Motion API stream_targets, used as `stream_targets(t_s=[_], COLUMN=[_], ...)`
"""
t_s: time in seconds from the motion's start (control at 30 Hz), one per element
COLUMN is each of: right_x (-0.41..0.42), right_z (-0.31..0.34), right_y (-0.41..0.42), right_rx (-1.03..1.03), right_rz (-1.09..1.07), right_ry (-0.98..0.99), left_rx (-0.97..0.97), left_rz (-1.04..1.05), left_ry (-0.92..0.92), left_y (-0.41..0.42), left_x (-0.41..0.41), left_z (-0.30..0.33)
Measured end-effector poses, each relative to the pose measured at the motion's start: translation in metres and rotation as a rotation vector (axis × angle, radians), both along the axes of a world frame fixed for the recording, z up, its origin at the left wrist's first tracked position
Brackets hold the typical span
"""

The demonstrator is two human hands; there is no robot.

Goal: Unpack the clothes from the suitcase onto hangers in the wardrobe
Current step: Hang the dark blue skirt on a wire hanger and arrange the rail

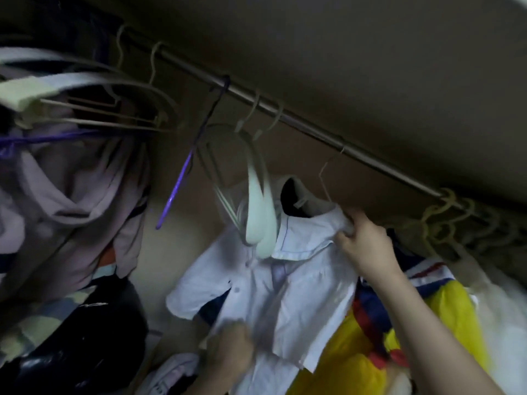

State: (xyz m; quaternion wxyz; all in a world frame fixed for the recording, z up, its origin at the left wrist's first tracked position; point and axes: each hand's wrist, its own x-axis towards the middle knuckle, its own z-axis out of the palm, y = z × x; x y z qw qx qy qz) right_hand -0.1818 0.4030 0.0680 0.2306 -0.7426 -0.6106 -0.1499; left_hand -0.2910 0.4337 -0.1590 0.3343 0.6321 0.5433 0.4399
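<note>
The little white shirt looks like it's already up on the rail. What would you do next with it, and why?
Probably let go. The white shirt sits on a wire hanger hooked over the rail, while the right hand pinches its shoulder and the blurred left hand touches its hem. I'd release both after smoothing that shoulder.

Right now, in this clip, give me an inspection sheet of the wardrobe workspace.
Surface: rail runs diagonally under the wardrobe top.
Job's things: white shirt on a wire hanger hooked on the rail; suitcase not seen.
Clutter: empty hangers beside the shirt, purple hanger, lilac garment, yellow garment, clothes piled below.
Grippers: right hand pinches the shirt's shoulder; left hand blurred at the shirt's hem, grip unclear.
Cables: nothing seen.
Surroundings: dim brown wardrobe walls.
</note>
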Motion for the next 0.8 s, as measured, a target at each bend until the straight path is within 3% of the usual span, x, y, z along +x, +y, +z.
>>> stream_targets(t_s=[0.1,0.27,0.37,0.5,0.67,0.8], right_x=[0.009,0.032,0.048,0.061,0.066,0.075], right_z=[0.000,0.011,0.014,0.007,-0.005,-0.014], right_y=[-0.019,-0.048,-0.064,-0.078,-0.085,-0.088], right_rx=[0.073,0.130,0.125,0.093,0.031,0.123], right_rz=[-0.092,-0.264,-0.346,-0.373,-0.366,-0.271], right_ry=[-0.069,-0.056,-0.065,-0.103,-0.181,-0.039], left_rx=[0.049,0.226,0.227,0.334,0.278,0.275], left_rz=[-0.014,-0.157,-0.289,-0.403,-0.589,-0.676], left_ry=[-0.120,-0.007,-0.084,-0.188,-0.275,-0.254], left_y=[0.013,0.008,-0.004,-0.025,-0.053,-0.072], left_x=[-0.002,0.019,0.036,0.058,0.086,0.106], left_z=[0.019,0.040,0.056,0.096,0.135,0.134])
